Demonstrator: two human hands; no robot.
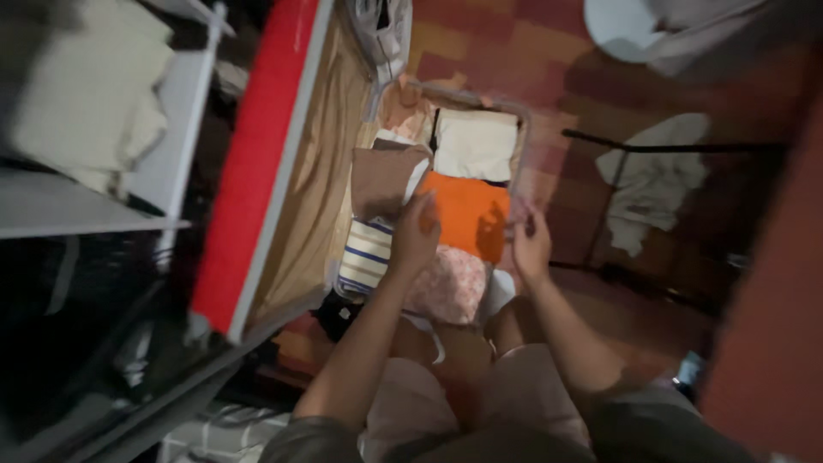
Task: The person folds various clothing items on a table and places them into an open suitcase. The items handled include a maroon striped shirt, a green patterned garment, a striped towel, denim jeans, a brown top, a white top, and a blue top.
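An open suitcase with a red lid [261,154] lies on the floor, packed with folded clothes. My left hand [414,236] rests on the clothes between a brown folded piece [381,176] and a striped one [364,257], at the edge of an orange garment [467,210]. My right hand [531,244] hovers at the suitcase's right side, fingers apart, holding nothing that I can see. A cream folded piece [476,144] lies at the far end. A pink patterned piece [450,287] lies nearest my knees.
A white shelf unit [184,129] with folded pale cloth [86,94] stands at the left. A dark rack [677,150] with a white garment [651,184] stands at the right. The floor is red and orange tiles [531,51].
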